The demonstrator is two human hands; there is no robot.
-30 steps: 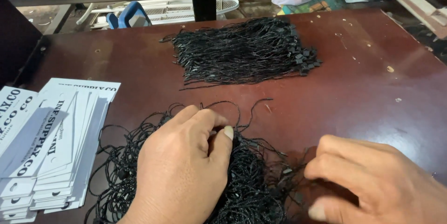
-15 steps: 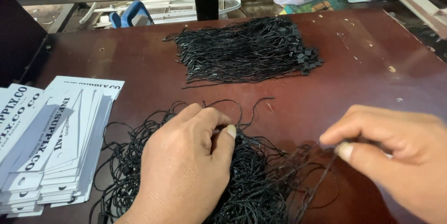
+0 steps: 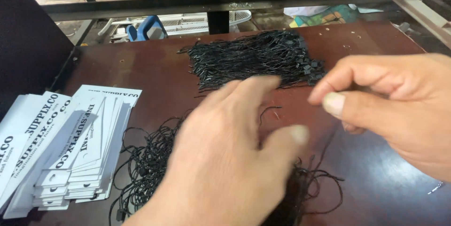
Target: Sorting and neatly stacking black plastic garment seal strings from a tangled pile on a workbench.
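Right hand: thumb and forefinger are pressed tip to tip in a narrow pinch, raised above the dark reddish-brown wooden tabletop. A thin black strand seems to be nipped there, judged from a faint line running down toward the near tangle, but it is too fine and blurred to be sure. The pinch is probably kept tight and high so that one cord is drawn free of the rest

Left hand: fingers are spread fairly wide and held flat, palm down, motion-blurred, over the loose tangle of thin black looped cords. Whether anything is gripped under the palm cannot be told; the flat spread looks suited to pinning the heap while a strand is pulled

The tangle lies on the tabletop's near edge, partly hidden under the left hand, with loops straying out to its right. The cords are fine, wiry and matt black, knotted together without order

Farther back on the tabletop, well apart from the tangle, a tidier bundle of black cords with small black end pieces is laid roughly parallel, the end pieces gathered at its right side

At the tabletop's left, just beside the tangle, a fanned stack of white card tags with black lettering and punched holes is seen

Beyond the tabletop's far edge a black metal rail is seen, with clutter behind it
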